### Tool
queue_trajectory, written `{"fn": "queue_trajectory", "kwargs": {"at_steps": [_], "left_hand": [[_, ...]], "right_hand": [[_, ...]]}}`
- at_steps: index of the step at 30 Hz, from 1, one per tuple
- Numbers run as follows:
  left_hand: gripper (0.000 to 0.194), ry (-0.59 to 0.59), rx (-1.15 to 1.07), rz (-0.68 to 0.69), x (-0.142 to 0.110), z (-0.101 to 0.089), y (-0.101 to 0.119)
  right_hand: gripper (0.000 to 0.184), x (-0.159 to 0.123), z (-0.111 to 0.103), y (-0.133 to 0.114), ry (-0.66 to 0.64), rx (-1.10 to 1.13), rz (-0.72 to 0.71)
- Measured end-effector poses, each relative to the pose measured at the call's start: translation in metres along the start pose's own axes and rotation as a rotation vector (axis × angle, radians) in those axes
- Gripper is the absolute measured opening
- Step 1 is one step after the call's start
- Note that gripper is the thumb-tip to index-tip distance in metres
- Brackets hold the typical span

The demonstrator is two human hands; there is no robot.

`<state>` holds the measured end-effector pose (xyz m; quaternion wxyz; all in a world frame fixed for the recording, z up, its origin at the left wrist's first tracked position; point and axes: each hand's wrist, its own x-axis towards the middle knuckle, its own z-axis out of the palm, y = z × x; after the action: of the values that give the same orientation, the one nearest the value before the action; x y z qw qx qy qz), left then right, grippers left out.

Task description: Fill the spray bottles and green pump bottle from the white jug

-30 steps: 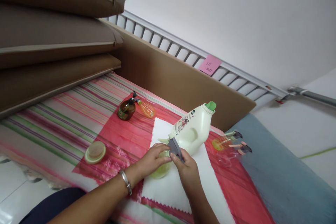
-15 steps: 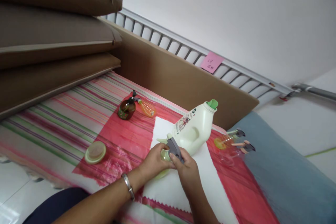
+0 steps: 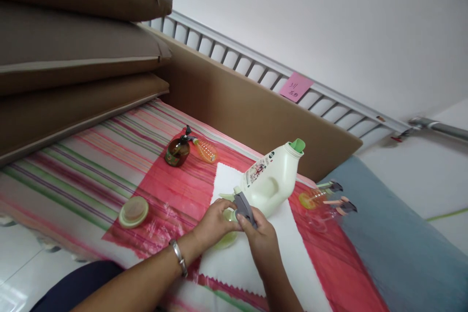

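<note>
Head view: the translucent yellow-green plastic bottle (image 3: 225, 241) sits over white scalloped cloth (image 3: 292, 253), its long axis rising rightward to a grey plastic trigger head (image 3: 243, 204). The left hand (image 3: 216, 220), nearer its body, pinches the neck; the right hand (image 3: 262, 237) clasps the trigger head.

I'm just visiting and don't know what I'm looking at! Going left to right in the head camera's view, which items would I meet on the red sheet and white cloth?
Round green lid → brown pump bottle → orange spray bottle → held grey-headed spray bottle → pale green jug → two lying spray bottles.
</note>
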<state>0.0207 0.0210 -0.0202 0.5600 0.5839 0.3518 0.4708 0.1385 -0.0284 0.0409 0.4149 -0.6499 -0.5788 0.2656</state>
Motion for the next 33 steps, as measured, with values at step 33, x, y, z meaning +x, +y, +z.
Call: {"fn": "queue_trajectory", "kwargs": {"at_steps": [33], "left_hand": [[0.04, -0.495, -0.212, -0.119, 0.015, -0.021, 0.009]], "right_hand": [[0.039, -0.002, -0.004, 0.001, -0.044, -0.013, 0.039]]}}
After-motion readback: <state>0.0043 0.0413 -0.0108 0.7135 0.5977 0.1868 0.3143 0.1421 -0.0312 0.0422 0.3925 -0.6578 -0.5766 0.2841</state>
